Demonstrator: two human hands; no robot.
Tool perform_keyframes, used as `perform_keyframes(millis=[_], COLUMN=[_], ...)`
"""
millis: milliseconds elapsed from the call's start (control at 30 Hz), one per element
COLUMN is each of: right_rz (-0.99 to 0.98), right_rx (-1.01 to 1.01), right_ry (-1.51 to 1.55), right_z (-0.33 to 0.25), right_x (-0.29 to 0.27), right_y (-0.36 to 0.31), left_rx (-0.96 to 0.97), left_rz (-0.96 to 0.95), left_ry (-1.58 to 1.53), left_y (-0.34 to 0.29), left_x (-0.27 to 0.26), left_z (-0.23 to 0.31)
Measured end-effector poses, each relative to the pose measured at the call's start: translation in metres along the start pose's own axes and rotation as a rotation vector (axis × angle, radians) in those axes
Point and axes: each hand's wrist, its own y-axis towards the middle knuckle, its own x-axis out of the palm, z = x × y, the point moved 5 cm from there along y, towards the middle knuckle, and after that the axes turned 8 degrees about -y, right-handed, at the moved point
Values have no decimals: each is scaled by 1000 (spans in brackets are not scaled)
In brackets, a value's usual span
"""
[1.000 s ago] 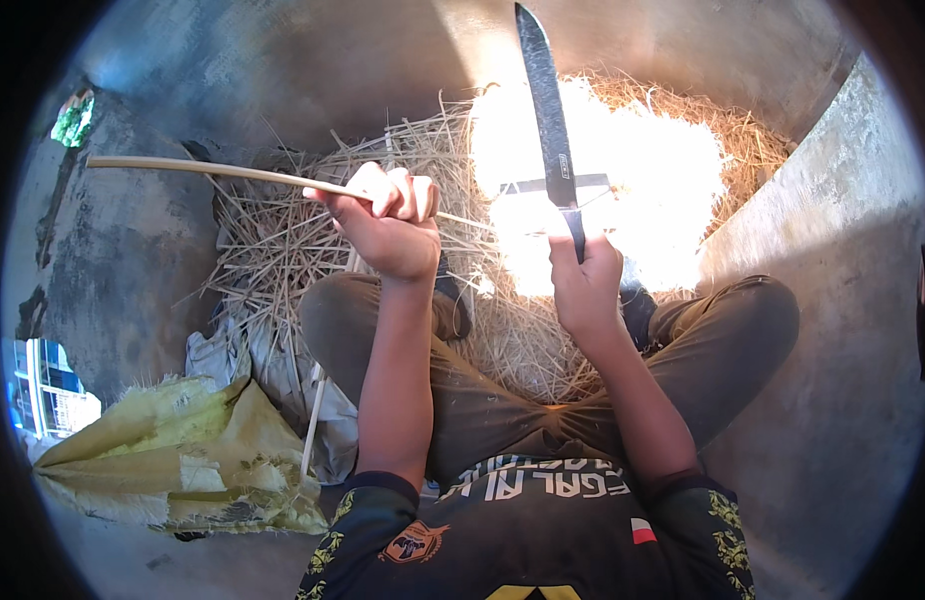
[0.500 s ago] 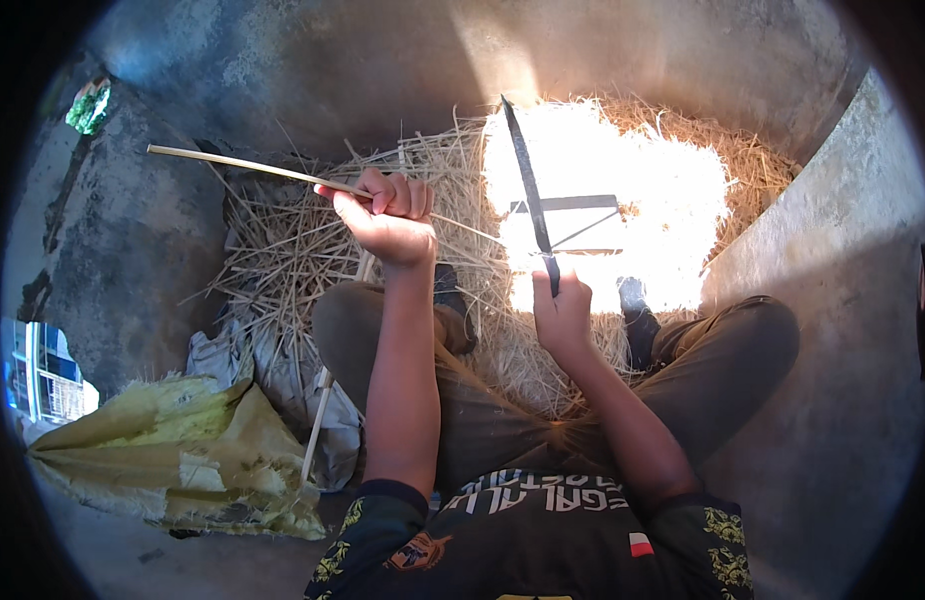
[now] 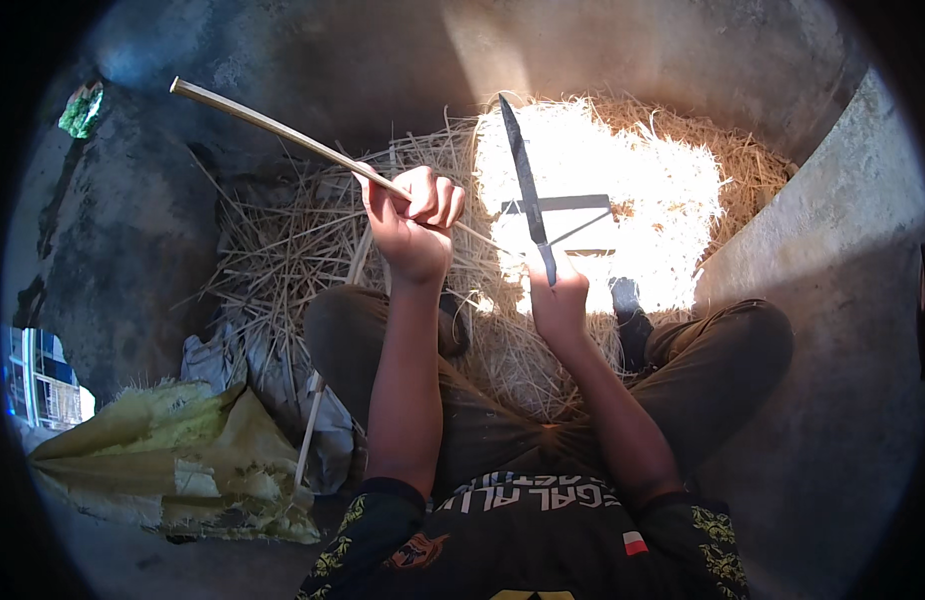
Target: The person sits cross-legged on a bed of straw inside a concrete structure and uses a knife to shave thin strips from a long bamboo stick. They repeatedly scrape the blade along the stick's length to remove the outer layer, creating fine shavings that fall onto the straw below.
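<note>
My left hand [image 3: 413,230] is closed in a fist round a long, thin, pale stick [image 3: 268,122]. One length slants up and to the left out of the fist; a thinner length emerges on the other side toward the knife. My right hand [image 3: 561,300] grips a knife [image 3: 523,165] with a long dark blade, its tip pointing up and away from me. The blade stands to the right of the left fist, over brightly lit shavings [image 3: 653,180]. Whether the stick's far end touches the knife is lost in the glare.
Loose pale strips [image 3: 283,255] lie heaped at the left. A dark flat bar [image 3: 578,203], or its shadow, crosses the sunlit patch. My bent legs [image 3: 728,345] frame the pile. A torn yellowish sack [image 3: 173,455] lies lower left; concrete walls [image 3: 633,50] curve round.
My left hand has shifted slightly to the right, and the stick's outer end has swung upward, now steeper. My right hand and the knife have barely moved.
</note>
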Motion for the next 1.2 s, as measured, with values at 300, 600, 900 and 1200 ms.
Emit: perform_keyframes(millis=[300,600,900,1200], right_rz=[82,119,71,-5], right_rx=[176,200,260,255], right_ry=[201,337,544,231], right_z=[8,-32,-42,-22], right_x=[-31,-54,-65,-43], right_y=[10,6,6,2], left_rx=[170,259,412,327], left_rz=[-141,-171,-200,-23], left_ry=[43,-4,38,77], left_y=[-28,-50,-66,-39], left_x=[51,57,67,28], left_z=[63,91,122,88])
